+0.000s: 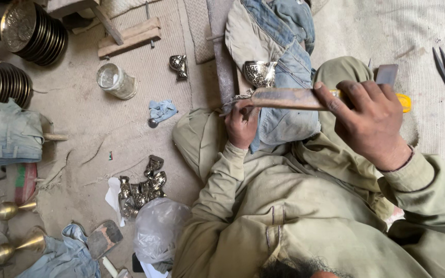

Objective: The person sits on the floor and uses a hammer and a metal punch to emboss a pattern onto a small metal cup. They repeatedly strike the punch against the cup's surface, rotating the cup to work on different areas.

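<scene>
Olive-green sleeves are filling the bottom of the view, and from them both hands are reaching forward over the person's lap. Right hand (369,121) is gripping a long flat metal file (289,98) near its yellow handle end (404,102), fingers curled firmly over the top, so the blade is stretching away toward the left hand. Left hand (241,126) is closing around a small workpiece (233,101) that I cannot make out clearly, pinning it against a blue denim cloth (284,62) draped over the knee; the file's tip is lying right on top of those fingers. Just beyond the left hand, an engraved silver bowl (259,73) is resting on the cloth, near the file but not touching either hand.

Further out past the left hand, a heap of small shiny metal castings (142,188) is lying on the sandy floor (78,128) beside a crumpled plastic bag (158,229). A glass jar (115,81) is lying tipped on its side well apart from the hands, with stacked metal plates (37,33) beyond it. Off beyond the right hand, a pair of shears (444,67) is lying on the mat
</scene>
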